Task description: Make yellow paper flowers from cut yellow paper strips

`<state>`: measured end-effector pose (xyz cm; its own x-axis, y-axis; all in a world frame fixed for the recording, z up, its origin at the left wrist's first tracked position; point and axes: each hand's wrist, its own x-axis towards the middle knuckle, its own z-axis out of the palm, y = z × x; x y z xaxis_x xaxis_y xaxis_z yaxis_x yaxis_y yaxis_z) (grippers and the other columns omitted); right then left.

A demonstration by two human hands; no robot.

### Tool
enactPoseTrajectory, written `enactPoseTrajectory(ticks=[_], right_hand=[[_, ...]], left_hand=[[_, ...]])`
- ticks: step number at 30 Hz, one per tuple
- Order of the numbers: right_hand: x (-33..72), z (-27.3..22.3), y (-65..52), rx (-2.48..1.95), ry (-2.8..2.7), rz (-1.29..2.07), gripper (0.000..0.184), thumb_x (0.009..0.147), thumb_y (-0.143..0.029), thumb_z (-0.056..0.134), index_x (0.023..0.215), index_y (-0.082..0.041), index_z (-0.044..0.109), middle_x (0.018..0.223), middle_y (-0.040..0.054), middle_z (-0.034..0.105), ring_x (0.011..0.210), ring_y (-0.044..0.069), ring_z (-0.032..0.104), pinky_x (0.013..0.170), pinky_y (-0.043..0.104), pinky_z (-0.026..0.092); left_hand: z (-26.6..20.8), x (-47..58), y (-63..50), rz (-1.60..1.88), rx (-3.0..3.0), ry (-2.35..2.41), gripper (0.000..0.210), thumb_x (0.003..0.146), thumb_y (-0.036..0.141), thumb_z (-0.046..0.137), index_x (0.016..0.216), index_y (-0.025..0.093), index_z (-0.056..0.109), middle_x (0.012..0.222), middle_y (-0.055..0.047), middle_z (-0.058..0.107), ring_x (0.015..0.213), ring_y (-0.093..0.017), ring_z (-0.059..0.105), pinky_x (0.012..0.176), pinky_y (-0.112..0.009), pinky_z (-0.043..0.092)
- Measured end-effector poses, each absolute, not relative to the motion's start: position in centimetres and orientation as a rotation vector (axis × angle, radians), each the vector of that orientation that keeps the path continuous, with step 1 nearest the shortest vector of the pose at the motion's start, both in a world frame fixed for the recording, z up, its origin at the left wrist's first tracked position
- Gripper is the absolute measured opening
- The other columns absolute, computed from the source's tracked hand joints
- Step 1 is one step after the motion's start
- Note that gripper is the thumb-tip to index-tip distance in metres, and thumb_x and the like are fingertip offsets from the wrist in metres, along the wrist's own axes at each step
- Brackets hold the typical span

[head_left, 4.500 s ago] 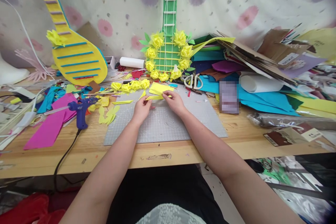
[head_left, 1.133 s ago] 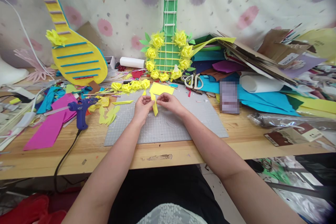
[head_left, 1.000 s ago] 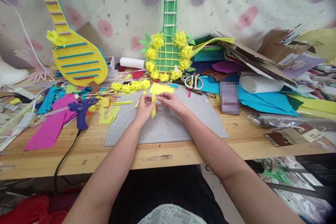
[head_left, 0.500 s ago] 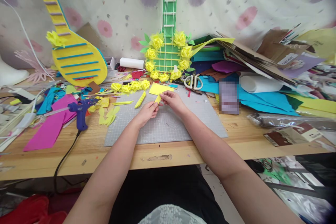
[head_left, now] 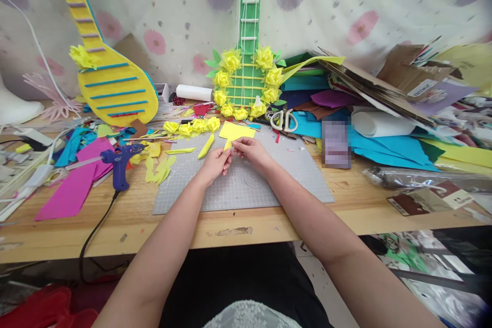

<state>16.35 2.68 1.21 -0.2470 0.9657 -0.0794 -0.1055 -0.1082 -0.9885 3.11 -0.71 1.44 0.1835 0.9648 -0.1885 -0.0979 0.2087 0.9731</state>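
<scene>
Over the grey cutting mat (head_left: 242, 189), my left hand (head_left: 216, 165) pinches a small yellow paper piece (head_left: 228, 144) between thumb and fingers. My right hand (head_left: 252, 154) is closed at the piece's right edge, its thumb and fingertips pressed together there. Just behind both hands a flat yellow paper sheet (head_left: 239, 130) lies on the mat. To the left are a folded yellow strip (head_left: 206, 146) and a thinner yellow strip (head_left: 180, 151). Several yellow paper flowers (head_left: 192, 126) sit in a row at the mat's back edge.
A green guitar-shaped craft (head_left: 249, 56) ringed with yellow flowers stands behind the mat; a yellow one (head_left: 119, 87) leans left. White-handled scissors (head_left: 283, 121) lie back right. A blue glue gun (head_left: 120, 166) rests left with its cord hanging over the table edge. Coloured paper (head_left: 380, 146) piles up right.
The fingers of my right hand have shifted slightly left and down along the small yellow piece. The view has moved a little; the things on the table stay in place.
</scene>
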Motion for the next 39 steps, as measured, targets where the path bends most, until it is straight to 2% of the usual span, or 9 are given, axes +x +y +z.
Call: enactPoseTrajectory(ticks=[7,10,13,16,24,30,33,36,39], right_hand=[[16.6,1.1,3.0,-1.092,-1.206,1.388,0.035,0.054,-0.046,0.069,0.062,-0.018,0.051,0.054,-0.0047,0.051,0.047,0.005,0.040,0.048,0.022,0.033],[17.2,1.0,3.4,-1.147,-1.143,1.386,0.034,0.055,-0.046,0.068,0.062,-0.018,0.050,0.055,-0.0045,0.051,0.045,0.005,0.038,0.046,0.022,0.031],[17.6,0.9,3.6,-1.168,-1.111,1.411,0.034,0.054,-0.045,0.069,0.063,-0.018,0.050,0.056,-0.0043,0.051,0.045,0.005,0.037,0.044,0.021,0.029],[17.7,0.9,3.6,-1.174,-1.112,1.415,0.034,0.053,-0.045,0.070,0.063,-0.018,0.050,0.056,-0.0040,0.051,0.045,0.005,0.037,0.043,0.021,0.028],[17.6,1.1,3.4,-1.189,-1.121,1.415,0.036,0.051,-0.046,0.071,0.061,-0.018,0.050,0.054,-0.0039,0.051,0.044,0.004,0.037,0.043,0.021,0.027],[17.6,1.1,3.2,-1.162,-1.170,1.415,0.035,0.055,-0.046,0.068,0.063,-0.018,0.049,0.056,-0.0045,0.051,0.045,0.004,0.036,0.044,0.021,0.026],[17.3,1.3,2.9,-1.044,-1.263,1.429,0.034,0.058,-0.047,0.066,0.064,-0.018,0.049,0.056,-0.0052,0.049,0.046,0.004,0.036,0.046,0.021,0.027],[16.7,1.7,2.4,-0.918,-1.385,1.436,0.033,0.061,-0.046,0.065,0.063,-0.018,0.049,0.054,-0.0057,0.048,0.048,0.005,0.038,0.048,0.021,0.030],[16.0,1.8,2.0,-0.862,-1.463,1.466,0.033,0.061,-0.047,0.064,0.063,-0.018,0.050,0.055,-0.0050,0.049,0.051,0.006,0.042,0.052,0.022,0.034]], left_hand=[[2.3,2.3,-0.5,0.923,1.195,1.214,0.033,0.077,0.046,0.050,0.072,0.014,0.055,0.055,-0.001,0.054,0.036,-0.005,0.040,0.032,-0.017,0.026],[3.1,0.2,0.7,1.224,1.355,1.539,0.029,0.080,0.043,0.045,0.070,0.017,0.054,0.059,-0.001,0.055,0.045,-0.008,0.045,0.044,-0.020,0.035],[3.8,-1.9,2.4,1.199,1.582,1.937,0.012,0.068,0.027,0.061,0.064,0.019,0.053,0.065,-0.002,0.057,0.069,-0.016,0.055,0.065,-0.025,0.041],[3.8,-2.7,4.0,0.898,1.652,2.068,0.018,0.055,0.017,0.069,0.055,0.020,0.051,0.064,-0.004,0.058,0.082,-0.024,0.057,0.076,-0.032,0.040],[3.5,-1.2,6.6,0.793,1.409,2.099,0.039,0.030,-0.001,0.073,0.036,0.019,0.039,0.048,-0.002,0.052,0.089,-0.031,0.058,0.081,-0.038,0.040],[4.2,-1.3,5.7,0.452,1.624,2.016,0.016,0.050,0.011,0.065,0.048,0.017,0.051,0.048,-0.001,0.051,0.074,-0.023,0.059,0.072,-0.032,0.042],[3.8,-0.7,4.7,0.720,1.677,1.888,0.005,0.065,0.019,0.057,0.067,0.016,0.055,0.066,-0.002,0.060,0.071,-0.018,0.058,0.068,-0.028,0.043],[2.7,0.9,3.4,1.007,1.390,1.615,0.013,0.076,0.019,0.048,0.087,0.014,0.053,0.073,-0.004,0.063,0.066,-0.013,0.059,0.065,-0.026,0.045],[1.7,2.5,2.1,1.078,1.142,1.416,0.020,0.075,0.022,0.054,0.093,0.014,0.051,0.073,-0.004,0.063,0.057,-0.012,0.058,0.061,-0.028,0.047]])
